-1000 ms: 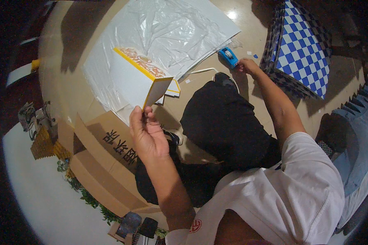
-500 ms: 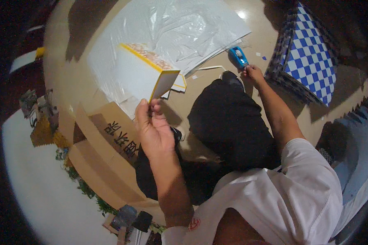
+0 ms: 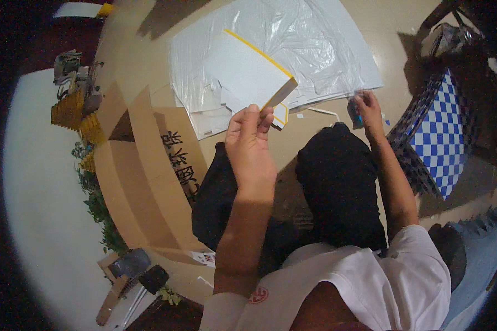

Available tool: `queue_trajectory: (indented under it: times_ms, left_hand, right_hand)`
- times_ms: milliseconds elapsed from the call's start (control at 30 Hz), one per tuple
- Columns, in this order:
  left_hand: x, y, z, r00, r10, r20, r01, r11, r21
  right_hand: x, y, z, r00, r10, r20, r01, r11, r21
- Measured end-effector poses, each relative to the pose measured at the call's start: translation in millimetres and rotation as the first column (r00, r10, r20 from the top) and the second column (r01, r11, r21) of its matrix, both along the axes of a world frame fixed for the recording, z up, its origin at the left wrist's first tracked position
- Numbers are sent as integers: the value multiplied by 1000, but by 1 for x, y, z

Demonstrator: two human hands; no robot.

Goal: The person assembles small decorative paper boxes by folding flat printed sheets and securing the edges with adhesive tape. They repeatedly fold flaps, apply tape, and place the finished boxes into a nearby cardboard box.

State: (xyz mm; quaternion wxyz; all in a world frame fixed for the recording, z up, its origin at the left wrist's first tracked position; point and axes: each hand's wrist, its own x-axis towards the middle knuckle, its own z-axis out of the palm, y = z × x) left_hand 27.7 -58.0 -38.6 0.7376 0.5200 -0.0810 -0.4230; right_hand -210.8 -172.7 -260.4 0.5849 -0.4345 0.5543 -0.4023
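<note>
My left hand (image 3: 251, 140) pinches a folded white board (image 3: 246, 69) with yellow edges by its lower corner, thumb and fingers pressed together. The board is raised over the plastic-covered sheets and is bent along one edge. My right hand (image 3: 370, 110) is beside a small blue tape dispenser (image 3: 355, 115), its fingertips pinched near the dispenser's far end. What those fingertips hold is too small and blurred to make out. The dispenser lies close to my dark-trousered right knee (image 3: 337, 176) and looks partly shadowed.
White sheets under clear plastic (image 3: 320, 49) lie on the floor ahead. An opened cardboard box (image 3: 143, 193) stands at my left, near a white surface (image 3: 49, 193) edged with greenery. A stack of blue-and-white checkered pieces (image 3: 439, 138) is on the right. Paper scraps (image 3: 300, 116) lie on the floor.
My right hand has moved from the dispenser's near end to its far end. The folded board has turned, so its patterned face no longer shows. The whole view has shifted.
</note>
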Motion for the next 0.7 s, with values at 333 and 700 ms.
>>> queue_trajectory:
  times_ms: [333,700]
  left_hand:
    - [-16,6,39,936,117,332,-88,991,-101]
    - [-5,36,59,667,278,691,-127,957,-262]
  right_hand:
    - [124,58,279,811,471,346,-337,861,-381]
    - [148,88,304,882,373,287,-259,894,-366]
